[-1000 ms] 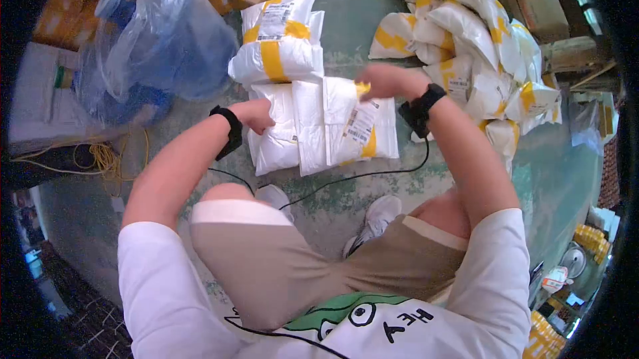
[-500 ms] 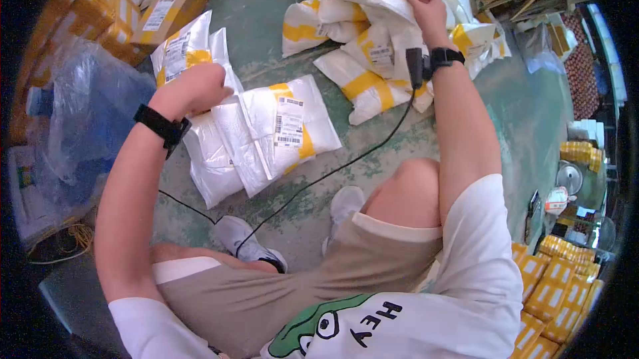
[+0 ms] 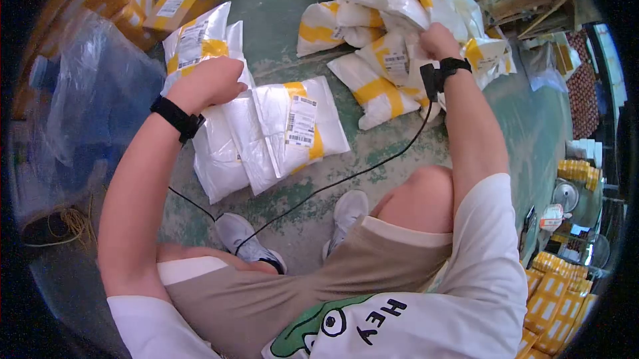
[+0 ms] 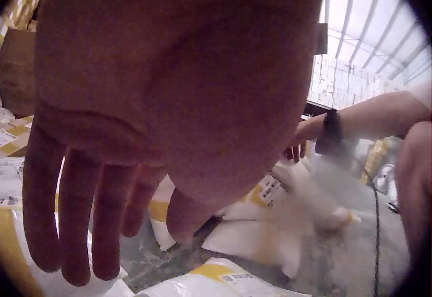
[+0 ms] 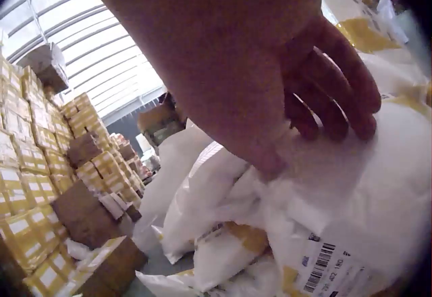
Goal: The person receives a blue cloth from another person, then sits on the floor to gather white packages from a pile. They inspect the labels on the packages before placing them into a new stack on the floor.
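In the head view my left hand (image 3: 216, 82) hovers over the rows of white mailing bags, between the back bag (image 3: 195, 42) and the labelled front one (image 3: 303, 122). Its fingers hang loose with nothing in them, as the left wrist view shows. At the heap on the right, my right hand (image 3: 440, 42) has hold of a white mailing bag (image 5: 398, 162). Its thumb and fingers pinch the bag's plastic in the right wrist view. A barcode label (image 5: 327, 270) shows lower down on the white plastic.
More taped mailing bags (image 3: 379, 89) are heaped around the right hand. A clear plastic sack with blue contents (image 3: 100, 99) stands at the left, near cartons (image 3: 176, 6). A black cable (image 3: 346, 179) runs from the right wrist across the floor, past the shoes (image 3: 243, 236).
My right hand left the labelled front bag, went right to the heap and took hold of a bag there. The left hand lifted off the front row. The head view turned right.
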The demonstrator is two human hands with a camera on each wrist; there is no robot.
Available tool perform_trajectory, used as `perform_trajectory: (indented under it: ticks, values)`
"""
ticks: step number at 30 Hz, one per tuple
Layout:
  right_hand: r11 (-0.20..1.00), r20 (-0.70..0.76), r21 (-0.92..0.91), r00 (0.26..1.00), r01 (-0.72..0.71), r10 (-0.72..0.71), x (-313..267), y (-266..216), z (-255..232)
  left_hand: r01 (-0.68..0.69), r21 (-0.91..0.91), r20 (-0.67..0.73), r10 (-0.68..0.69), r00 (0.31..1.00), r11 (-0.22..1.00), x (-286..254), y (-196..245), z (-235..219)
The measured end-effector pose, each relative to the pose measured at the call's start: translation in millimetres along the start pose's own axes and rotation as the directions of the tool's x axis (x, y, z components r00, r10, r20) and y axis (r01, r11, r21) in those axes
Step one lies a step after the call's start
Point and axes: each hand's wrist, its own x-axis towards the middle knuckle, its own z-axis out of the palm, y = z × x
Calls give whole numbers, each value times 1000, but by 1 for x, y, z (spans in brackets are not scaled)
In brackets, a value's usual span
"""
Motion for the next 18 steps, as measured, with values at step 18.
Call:
perform_trajectory:
  ticks: [18]
  values:
    - [629,24,-164,641,760,-768,-49,-136,-20,-55,-212,-33,49,998,976,12,-14,-6]
